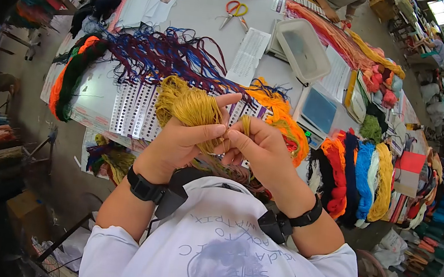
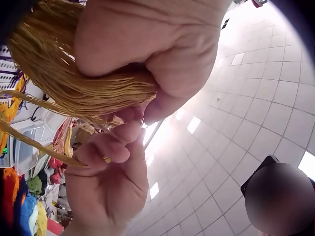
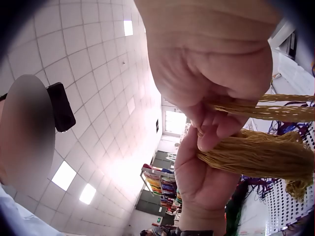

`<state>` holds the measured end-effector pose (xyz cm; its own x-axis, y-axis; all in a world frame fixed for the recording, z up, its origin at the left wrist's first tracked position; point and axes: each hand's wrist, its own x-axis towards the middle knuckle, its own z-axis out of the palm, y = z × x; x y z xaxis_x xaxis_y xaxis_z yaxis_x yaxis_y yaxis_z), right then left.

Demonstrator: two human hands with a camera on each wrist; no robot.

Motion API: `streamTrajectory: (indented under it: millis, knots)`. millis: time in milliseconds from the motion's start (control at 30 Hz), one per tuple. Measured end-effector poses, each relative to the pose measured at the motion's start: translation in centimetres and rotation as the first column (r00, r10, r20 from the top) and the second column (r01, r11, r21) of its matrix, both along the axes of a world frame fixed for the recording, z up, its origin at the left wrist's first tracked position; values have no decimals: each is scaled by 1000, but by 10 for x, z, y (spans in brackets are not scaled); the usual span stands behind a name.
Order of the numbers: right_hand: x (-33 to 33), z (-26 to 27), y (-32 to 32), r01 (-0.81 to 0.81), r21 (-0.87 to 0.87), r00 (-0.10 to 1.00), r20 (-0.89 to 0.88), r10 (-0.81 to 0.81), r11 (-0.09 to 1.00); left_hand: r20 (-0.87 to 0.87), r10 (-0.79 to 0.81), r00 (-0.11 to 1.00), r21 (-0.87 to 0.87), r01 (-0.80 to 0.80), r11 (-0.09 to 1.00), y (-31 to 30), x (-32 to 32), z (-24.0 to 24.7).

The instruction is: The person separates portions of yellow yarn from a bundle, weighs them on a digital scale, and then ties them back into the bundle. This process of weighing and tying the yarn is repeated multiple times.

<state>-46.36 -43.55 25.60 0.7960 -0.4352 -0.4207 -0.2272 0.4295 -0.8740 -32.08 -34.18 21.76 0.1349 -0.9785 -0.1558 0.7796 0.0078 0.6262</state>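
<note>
A thick hank of mustard-gold thread (image 1: pixel 195 108) lies across my left hand (image 1: pixel 188 139), which grips it between thumb and fingers. Beside it my right hand (image 1: pixel 260 143) pinches strands at the hank's gathered end, the fingertips of both hands meeting there. A thinner loop of the same gold thread (image 3: pixel 285 112) runs through the curled fingers of the right hand. In the left wrist view the hank (image 2: pixel 83 93) fans out from under the left thumb. Both hands are raised over the table's near edge.
White cards with rows of holes (image 1: pixel 136 110) lie under the hands, with purple and blue threads (image 1: pixel 165 55) behind. Orange yarn (image 1: pixel 276 109), a scale (image 1: pixel 315 114), a plastic tub (image 1: pixel 304 48) and scissors (image 1: pixel 234 14) are around. Coloured hanks (image 1: pixel 363 176) hang at right. Another person (image 1: pixel 338 0) stands opposite.
</note>
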Motion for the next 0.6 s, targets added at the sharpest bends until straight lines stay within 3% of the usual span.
streamTrajectory:
  millis: [67,133,167,233,267,300,333,367,433,467,500,533,567,600]
  knots:
    - [2,-3,3,13,6,1000,11,-14,1000,14,1,1000,-3,-1,1000,-1,0,0]
    - [4,-16,7,172,-195,983,100,-155,966,75,-48,996,9,48,999,0,2,-1]
    - [3,-18,4,175,-198,982,101,-158,964,76,-51,996,5,51,999,-2,2,-5]
    - [-1,-18,-7,41,-540,995,-52,-82,841,19,-47,999,-115,49,992,-5,4,-14]
    - [-2,-15,-11,42,-540,995,-53,-84,841,18,-49,999,-116,51,992,-3,7,-14]
    - [-2,-7,-16,-88,-235,996,-48,79,968,-37,-161,986,-30,160,987,0,11,-9]
    - [-4,1,-22,-230,90,973,9,230,969,-100,-265,959,47,271,962,1,15,-6]
    - [-11,10,-32,-229,87,973,8,229,970,-100,-266,959,44,272,961,2,18,-7]
    - [-36,26,-59,-293,249,956,90,279,923,129,-438,889,188,412,892,7,28,-11]
    - [-59,19,-74,-49,-185,968,233,92,982,130,-434,891,186,408,894,13,38,-20]
    - [-79,28,-99,345,243,877,259,-404,906,-47,-380,924,144,383,913,21,49,-33]
    - [-113,30,-137,423,368,728,406,-552,828,-226,-319,921,106,348,931,26,56,-43]
    - [-142,50,-158,515,368,616,468,-633,774,-225,-311,923,103,340,935,28,59,-48]
    - [-189,54,-186,720,253,518,423,-743,646,-341,-194,920,32,217,976,31,60,-51]
